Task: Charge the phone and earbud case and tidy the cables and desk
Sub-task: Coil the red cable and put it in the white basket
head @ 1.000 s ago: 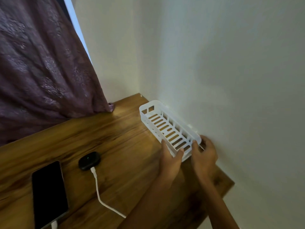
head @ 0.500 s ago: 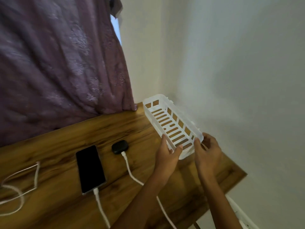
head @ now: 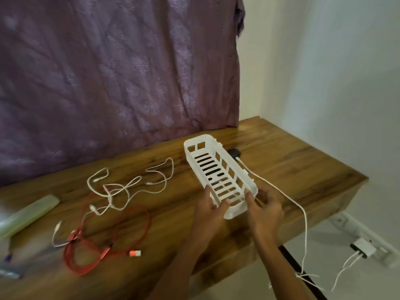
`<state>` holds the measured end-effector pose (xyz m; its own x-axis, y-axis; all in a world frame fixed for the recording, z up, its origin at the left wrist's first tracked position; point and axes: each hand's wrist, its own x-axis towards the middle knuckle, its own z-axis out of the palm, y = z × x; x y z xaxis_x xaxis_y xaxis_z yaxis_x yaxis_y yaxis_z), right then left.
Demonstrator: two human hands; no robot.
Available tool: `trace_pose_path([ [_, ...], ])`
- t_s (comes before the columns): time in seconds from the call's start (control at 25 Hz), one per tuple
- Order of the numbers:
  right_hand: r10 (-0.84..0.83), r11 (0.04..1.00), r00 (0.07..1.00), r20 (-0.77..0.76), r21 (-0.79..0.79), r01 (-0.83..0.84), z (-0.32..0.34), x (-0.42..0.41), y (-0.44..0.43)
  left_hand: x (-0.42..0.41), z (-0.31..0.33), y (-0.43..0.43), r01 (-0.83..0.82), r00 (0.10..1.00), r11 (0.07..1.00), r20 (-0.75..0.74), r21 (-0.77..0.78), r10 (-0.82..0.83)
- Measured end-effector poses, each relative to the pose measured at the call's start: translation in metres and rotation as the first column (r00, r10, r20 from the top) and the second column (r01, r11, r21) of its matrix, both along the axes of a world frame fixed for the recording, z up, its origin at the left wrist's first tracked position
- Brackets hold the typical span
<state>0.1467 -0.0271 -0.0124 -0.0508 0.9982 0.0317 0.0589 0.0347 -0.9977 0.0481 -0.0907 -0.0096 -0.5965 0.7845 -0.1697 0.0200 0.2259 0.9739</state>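
A white slotted plastic basket (head: 198,142) is held tilted just above the wooden desk (head: 292,169). My left hand (head: 211,210) grips its near left corner, thumb inside. My right hand (head: 265,210) grips the near right corner. The black earbud case (head: 234,152) peeks out behind the basket's right wall, with a white charging cable (head: 281,193) plugged into it. That cable runs over the desk edge toward a white charger (head: 361,249) on the floor. Something dark shows through the basket slots; the phone is otherwise hidden. Loose white cables (head: 129,187) and a red cable (head: 129,230) lie tangled at the left.
A pale green translucent case (head: 28,213) lies at the desk's far left. A purple curtain (head: 119,72) hangs behind the desk and a white wall stands at the right. A power strip (head: 346,224) lies on the floor below the desk's right end.
Both hands have carried the basket away from the wall and left, over the phone's spot. The view swung left, bringing the tangled cables into sight.
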Motion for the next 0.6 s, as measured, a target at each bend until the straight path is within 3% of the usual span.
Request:
trace_pose_path([
  [0.24,0.051,0.996,0.994,0.092,-0.072,-0.044,-0.025,-0.015,-0.064,-0.013,-0.022,-0.068,-0.012,1.0,0.998,0.004,-0.061,0.013],
  [0.6,0.01,0.996,0.988,0.153,-0.091,0.004,-0.04,-0.027,-0.077,-0.026,-0.041,-0.075,0.006,1.0,0.995,-0.008,-0.098,-0.007],
])
